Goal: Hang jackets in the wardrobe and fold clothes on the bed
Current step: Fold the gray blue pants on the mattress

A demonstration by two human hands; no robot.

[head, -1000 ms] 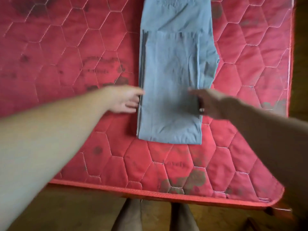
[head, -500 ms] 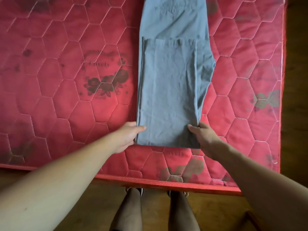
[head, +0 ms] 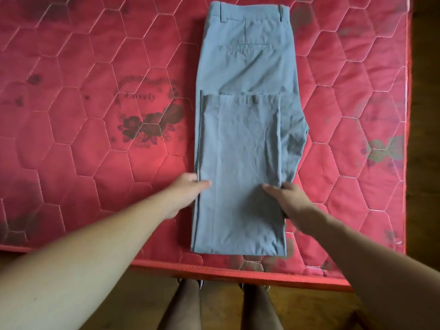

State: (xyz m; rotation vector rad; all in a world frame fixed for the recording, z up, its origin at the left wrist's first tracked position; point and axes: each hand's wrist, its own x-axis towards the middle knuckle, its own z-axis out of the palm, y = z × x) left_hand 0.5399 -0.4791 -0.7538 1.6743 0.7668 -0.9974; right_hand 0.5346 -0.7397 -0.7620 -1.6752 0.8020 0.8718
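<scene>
Both hands grip the side edges of the folded trousers (head: 240, 163) on the mattress (head: 95, 120).
Left hand (head: 188, 189) pinches the left edge, thumb on top; right hand (head: 287, 198) pinches the right edge likewise. Trousers: grey-blue woven cloth, creased, legs doubled back over the seat, a long rectangle reaching the mattress's near edge. Mattress: red, quilted in hexagons, faded floral print.

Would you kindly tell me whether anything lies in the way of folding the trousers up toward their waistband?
Nothing visible does. The left hand and right hand pinch the side edges of the trousers, and the waistband lies uncovered on the mattress.
</scene>
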